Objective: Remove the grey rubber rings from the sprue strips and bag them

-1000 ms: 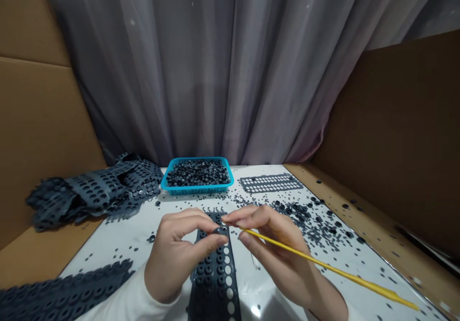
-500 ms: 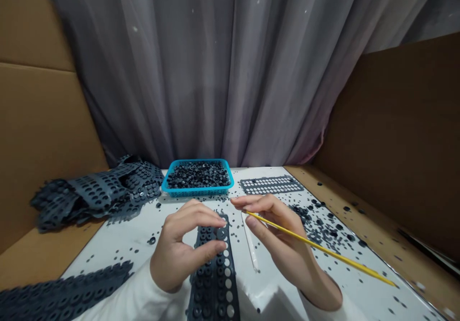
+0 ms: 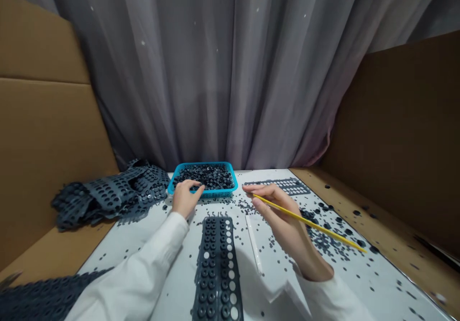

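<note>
My left hand (image 3: 186, 197) reaches over the front rim of a blue plastic basket (image 3: 172, 170) full of small black rubber pieces (image 3: 212, 173). Its thumb and fingertips are apart above the pieces, and I make out nothing between them. My right hand (image 3: 278, 211) is closed on a thin yellow stick (image 3: 316, 226), which slants down to the right. Between my forearms lies a dark rubber strip (image 3: 217, 268) with rows of raised rings. Its right-hand column shows open white holes, and one more white hole shows on the left.
Folded perforated dark sheets (image 3: 108, 194) are piled at the back left. Another strip (image 3: 39, 294) lies front left. A white stick (image 3: 254, 244) and a flat holed strip (image 3: 291, 185) lie to the right. Black bits (image 3: 327, 227) litter the table. Cardboard walls (image 3: 39, 134) flank both sides.
My left hand has moved from the strip, where a round black piece was at its fingertips, forward to the basket. My right hand has shifted slightly up with the yellow stick.
</note>
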